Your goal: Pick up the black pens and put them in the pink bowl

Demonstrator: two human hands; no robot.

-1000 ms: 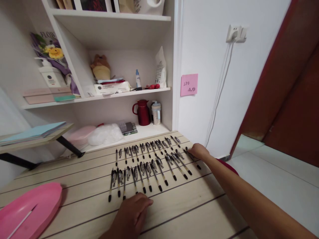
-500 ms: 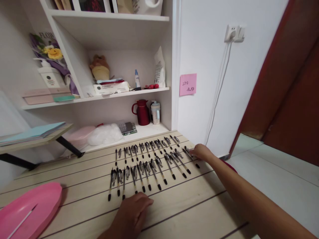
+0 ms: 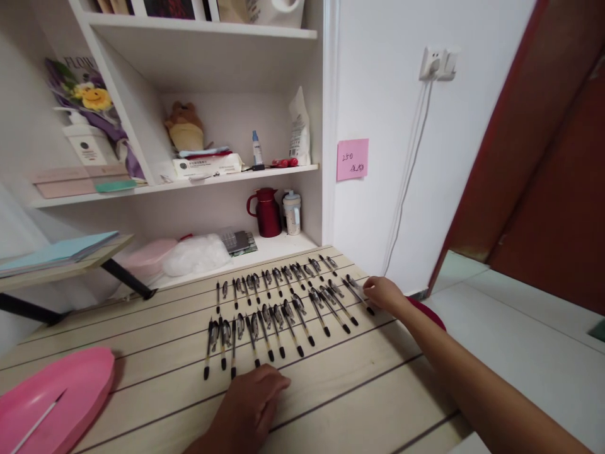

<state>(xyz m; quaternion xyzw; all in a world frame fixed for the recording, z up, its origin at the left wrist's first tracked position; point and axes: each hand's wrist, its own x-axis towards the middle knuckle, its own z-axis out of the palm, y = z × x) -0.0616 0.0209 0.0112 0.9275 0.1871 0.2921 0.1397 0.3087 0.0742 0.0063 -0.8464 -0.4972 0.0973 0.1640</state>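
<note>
In the head view, black pens (image 3: 293, 331) with caps beside them lie in two rows on the table (image 3: 340, 397). At right, the right hand (image 3: 373, 291) bends its fingers just beside the rightmost cap (image 3: 351, 281); I cannot tell if they grip. The nearer left hand (image 3: 253, 397) curls loosely, its grasp hidden.

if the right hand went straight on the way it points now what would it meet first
Probably the rightmost clear pen cap in the nearer row, just left of the right hand; whether the fingertips touch it is unclear.
</note>
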